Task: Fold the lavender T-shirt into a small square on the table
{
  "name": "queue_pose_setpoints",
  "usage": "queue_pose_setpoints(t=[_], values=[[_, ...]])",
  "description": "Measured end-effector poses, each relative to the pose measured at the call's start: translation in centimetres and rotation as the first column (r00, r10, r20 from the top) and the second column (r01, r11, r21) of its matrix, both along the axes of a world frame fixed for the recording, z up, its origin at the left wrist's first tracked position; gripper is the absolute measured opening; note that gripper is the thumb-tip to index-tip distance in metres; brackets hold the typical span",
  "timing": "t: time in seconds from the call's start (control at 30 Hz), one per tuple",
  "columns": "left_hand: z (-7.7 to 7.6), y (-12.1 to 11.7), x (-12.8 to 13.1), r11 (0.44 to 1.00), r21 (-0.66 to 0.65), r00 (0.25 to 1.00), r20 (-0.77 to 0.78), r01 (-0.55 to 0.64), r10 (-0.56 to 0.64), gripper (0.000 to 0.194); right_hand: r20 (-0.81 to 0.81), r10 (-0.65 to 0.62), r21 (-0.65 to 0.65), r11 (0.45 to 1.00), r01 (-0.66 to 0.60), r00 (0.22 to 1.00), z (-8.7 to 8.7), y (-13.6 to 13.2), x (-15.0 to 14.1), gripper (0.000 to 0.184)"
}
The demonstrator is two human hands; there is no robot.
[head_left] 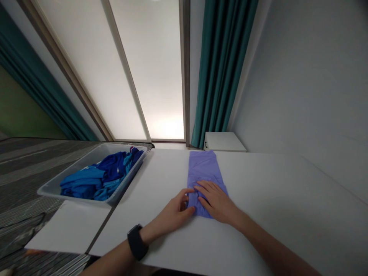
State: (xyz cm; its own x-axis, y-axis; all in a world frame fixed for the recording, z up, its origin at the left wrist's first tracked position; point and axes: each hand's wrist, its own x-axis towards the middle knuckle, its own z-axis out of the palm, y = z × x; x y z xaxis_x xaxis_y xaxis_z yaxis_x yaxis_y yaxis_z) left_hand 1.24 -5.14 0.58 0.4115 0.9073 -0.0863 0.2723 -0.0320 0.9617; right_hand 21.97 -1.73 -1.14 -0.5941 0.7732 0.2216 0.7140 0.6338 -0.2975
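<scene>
While a long strip of folded lavender cloth [203, 172] lies lengthwise on the white surface [273, 191], a grey plastic tray [86, 161] heaped with blue garments [100, 176] is seen well to its left. The near end of the strip is worked by both hands. The right hand [215, 201] is laid flat on top, its fingers [204, 189] spread, so that the layers are held steady by even pressure. The left hand [172, 210] is half curled at the strip's edge, though whether the cloth is gripped by its fingers [186, 193] cannot be told. A black watch [137, 242] is worn on the left wrist
</scene>
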Motion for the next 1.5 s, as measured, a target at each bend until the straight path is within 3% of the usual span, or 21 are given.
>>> queue_pose_setpoints(t=[0.17,0.33,0.5,0.67,0.8,1.07,1.17,1.3,1.5], values=[[0.2,-0.1,-0.1,0.999,0.033,0.994,-0.103,0.042,-0.039,0.048,-0.008,-0.002,0.008,1.000,0.002,1.000,-0.3,0.1,0.2,0.040],[-0.8,-0.5,-1.0,0.997,0.076,0.991,-0.134,-0.008,0.019,0.048,-0.014,-0.004,0.029,1.000,0.004,1.000,-0.5,0.0,0.2,0.040],[-0.9,-1.1,-1.1,0.990,0.107,0.988,-0.118,-0.090,0.103,0.035,0.018,0.002,0.036,0.999,-0.003,1.000,-0.5,-0.2,0.1,0.041],[-0.4,-0.6,0.2,0.953,0.280,0.907,-0.361,-0.117,0.217,0.024,0.051,0.017,0.047,0.999,-0.019,0.999,-0.8,-0.1,0.1,0.045],[-0.6,-0.3,0.7,0.933,0.352,0.867,-0.438,-0.081,0.240,0.015,0.063,0.023,0.056,0.998,-0.026,0.998,-1.0,-0.1,0.1,0.047],[-0.9,-0.8,0.5,0.907,0.419,0.774,-0.584,0.029,0.245,0.018,0.131,0.008,0.061,0.998,-0.016,0.991,-0.8,-0.5,-0.2,0.055],[-0.7,-0.8,0.0,0.854,0.519,0.795,-0.534,0.038,0.289,0.019,0.143,0.006,0.058,0.998,-0.014,0.990,-0.7,-0.5,-0.3,0.056],[-0.6,-0.3,-0.4,0.762,0.639,0.857,-0.446,0.102,0.259,0.042,0.130,0.000,0.063,0.998,-0.009,0.991,-0.9,-0.5,-0.3,0.059],[-2.2,0.3,-0.1,0.746,0.619,0.832,-0.530,0.246,0.166,0.052,0.141,-0.009,0.066,0.998,-0.001,0.990,-1.2,-0.4,-0.3,0.066]])
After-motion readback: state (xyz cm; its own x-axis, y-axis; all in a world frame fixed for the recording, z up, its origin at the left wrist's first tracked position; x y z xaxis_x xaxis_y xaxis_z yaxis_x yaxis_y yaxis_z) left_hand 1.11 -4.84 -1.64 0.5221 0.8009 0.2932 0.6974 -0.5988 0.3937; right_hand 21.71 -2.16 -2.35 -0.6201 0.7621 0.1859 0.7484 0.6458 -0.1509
